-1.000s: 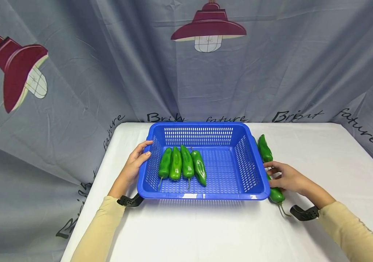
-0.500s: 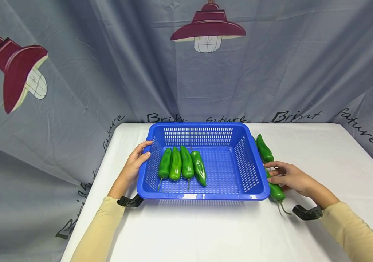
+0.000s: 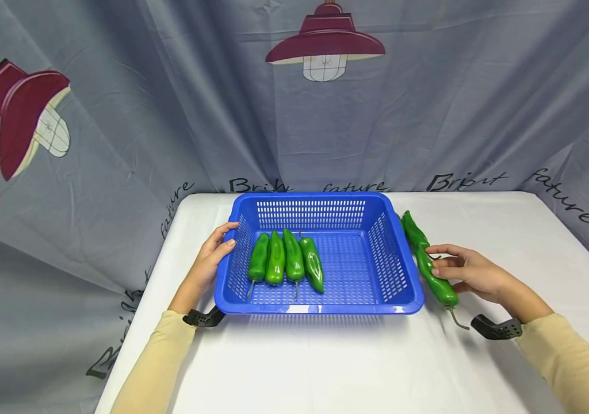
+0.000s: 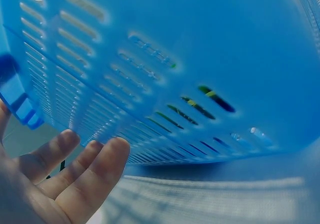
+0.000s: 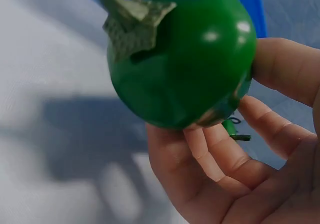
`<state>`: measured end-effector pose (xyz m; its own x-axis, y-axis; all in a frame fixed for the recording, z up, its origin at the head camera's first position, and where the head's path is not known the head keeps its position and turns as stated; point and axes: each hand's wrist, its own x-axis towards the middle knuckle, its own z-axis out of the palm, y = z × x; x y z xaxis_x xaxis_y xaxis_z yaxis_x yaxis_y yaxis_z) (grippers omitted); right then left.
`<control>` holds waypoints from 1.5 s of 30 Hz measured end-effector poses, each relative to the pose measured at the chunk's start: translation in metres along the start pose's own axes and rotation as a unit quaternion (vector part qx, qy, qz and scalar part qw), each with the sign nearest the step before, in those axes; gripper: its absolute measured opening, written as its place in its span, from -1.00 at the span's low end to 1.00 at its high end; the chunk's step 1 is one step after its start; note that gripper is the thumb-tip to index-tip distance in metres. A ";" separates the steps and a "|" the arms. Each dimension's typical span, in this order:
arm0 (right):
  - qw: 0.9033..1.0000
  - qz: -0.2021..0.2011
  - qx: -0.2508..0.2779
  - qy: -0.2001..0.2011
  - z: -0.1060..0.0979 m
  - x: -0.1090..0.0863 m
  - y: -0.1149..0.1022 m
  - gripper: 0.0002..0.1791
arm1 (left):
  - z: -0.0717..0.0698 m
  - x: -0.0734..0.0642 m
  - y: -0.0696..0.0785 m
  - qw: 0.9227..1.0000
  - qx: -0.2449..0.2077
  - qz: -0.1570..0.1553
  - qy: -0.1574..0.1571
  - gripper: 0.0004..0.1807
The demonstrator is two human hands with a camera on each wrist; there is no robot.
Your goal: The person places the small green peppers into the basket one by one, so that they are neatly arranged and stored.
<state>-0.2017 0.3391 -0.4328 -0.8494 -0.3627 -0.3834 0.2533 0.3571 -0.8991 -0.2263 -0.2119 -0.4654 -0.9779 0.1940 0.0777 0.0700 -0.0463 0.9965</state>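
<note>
A long green pepper (image 3: pixel 437 285) with a curved stem hangs just above the table, right of the blue basket (image 3: pixel 320 309). My right hand (image 3: pixel 481 276) pinches it between thumb and fingers; in the right wrist view the pepper's stem end (image 5: pixel 185 68) faces the camera. My left hand (image 3: pixel 210 257) holds the basket's left rim, thumb and forefinger over the edge. The left wrist view has other fingers (image 4: pixel 95 179) against the slotted outer wall (image 4: pixel 225 43). Several green peppers (image 3: pixel 276 259) lie side by side in the basket's left half.
Another green pepper (image 3: pixel 415 231) lies beyond the held one, close to the basket's right wall; a sliver of green shows beside it. A white cloth covers the table (image 3: pixel 294 362). A grey curtain (image 3: pixel 211 115) with printed lamps hangs behind.
My right hand has drawn the pepper slightly right and away from the basket's side, and more of it shows. The left hand keeps its place on the rim.
</note>
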 end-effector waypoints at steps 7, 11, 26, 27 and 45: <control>1.000 -0.021 0.008 -0.013 -0.008 -0.006 -0.010 -0.57 | -0.001 0.000 0.001 1.000 0.003 -0.002 -0.001 -0.57; 0.999 -0.033 0.003 -0.003 -0.012 -0.007 -0.018 -0.55 | -0.001 0.000 0.002 1.000 0.010 0.000 0.000 -0.56; 0.999 -0.038 0.001 0.038 -0.019 0.001 -0.061 -0.57 | 0.000 -0.001 0.002 1.000 0.017 -0.009 -0.003 -0.54; 0.999 -0.035 -0.006 0.039 -0.018 0.003 -0.065 -0.58 | 0.000 0.000 0.002 1.000 0.018 -0.009 -0.003 -0.53; 0.999 -0.029 -0.027 0.023 0.025 0.037 -0.115 -0.28 | 0.000 0.000 0.001 1.000 0.010 -0.005 -0.005 -0.55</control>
<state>-0.2506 0.2628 -0.3484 -0.8827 -0.3443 -0.3198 0.1788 0.3833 -0.9062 -0.2262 -0.2118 -0.4642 -0.9766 0.2037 0.0684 0.0647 -0.0248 0.9976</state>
